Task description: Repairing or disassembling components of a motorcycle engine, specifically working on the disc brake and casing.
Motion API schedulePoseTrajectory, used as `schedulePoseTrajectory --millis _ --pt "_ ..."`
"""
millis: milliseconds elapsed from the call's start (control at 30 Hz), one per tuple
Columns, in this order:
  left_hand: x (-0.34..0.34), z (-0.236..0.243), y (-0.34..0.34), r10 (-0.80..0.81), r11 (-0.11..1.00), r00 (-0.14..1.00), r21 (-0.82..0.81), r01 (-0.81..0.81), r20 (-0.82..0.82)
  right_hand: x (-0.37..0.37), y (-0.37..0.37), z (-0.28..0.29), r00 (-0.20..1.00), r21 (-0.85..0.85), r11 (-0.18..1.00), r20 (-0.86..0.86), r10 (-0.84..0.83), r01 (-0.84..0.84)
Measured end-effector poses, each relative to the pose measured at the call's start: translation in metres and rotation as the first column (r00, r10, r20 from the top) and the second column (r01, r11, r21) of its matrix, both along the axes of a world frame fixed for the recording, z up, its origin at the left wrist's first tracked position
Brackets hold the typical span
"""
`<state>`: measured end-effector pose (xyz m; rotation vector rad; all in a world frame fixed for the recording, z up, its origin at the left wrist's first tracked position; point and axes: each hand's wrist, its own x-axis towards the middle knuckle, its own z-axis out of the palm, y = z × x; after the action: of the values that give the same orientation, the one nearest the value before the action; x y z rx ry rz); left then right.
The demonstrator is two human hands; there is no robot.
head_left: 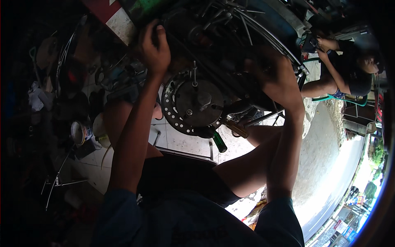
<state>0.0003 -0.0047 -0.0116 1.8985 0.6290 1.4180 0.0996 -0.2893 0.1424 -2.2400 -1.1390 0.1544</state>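
Raised at the upper middle, my left hand (155, 51) has its fingers and thumb apart beside a red and white panel (120, 22); I see nothing between them. My right hand (282, 84) is over dark machine parts at the upper right. Blur and shadow hide its fingers. Between my forearms is a round, dark metal plate (193, 101) with a ring of holes at its rim and a bolt (195, 74) standing up from it. A green handle (219, 142) sticks out below the plate, close to a yellowish-brown handle (238, 129).
A person (349, 74) sits at the right by a teal chair frame (360, 100), holding a dark object. Curved metal rods (267, 35) arch beyond my right hand. A tin can (80, 131) is at the left, with pale floor tiles (185, 142) below the plate.
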Motion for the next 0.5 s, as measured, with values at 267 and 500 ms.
schedulePoseTrajectory --millis 267,500 --pt "0.0 0.001 0.0 0.057 0.996 0.998 0.068 -0.055 -0.031 0.0 -0.037 0.013 0.685 0.123 0.875 -0.676 -0.272 0.469" --pt "0.003 0.0 0.0 0.05 0.995 0.999 0.081 -0.051 0.014 -0.001 -0.036 0.011 0.651 0.203 0.851 -0.733 -0.195 0.484"
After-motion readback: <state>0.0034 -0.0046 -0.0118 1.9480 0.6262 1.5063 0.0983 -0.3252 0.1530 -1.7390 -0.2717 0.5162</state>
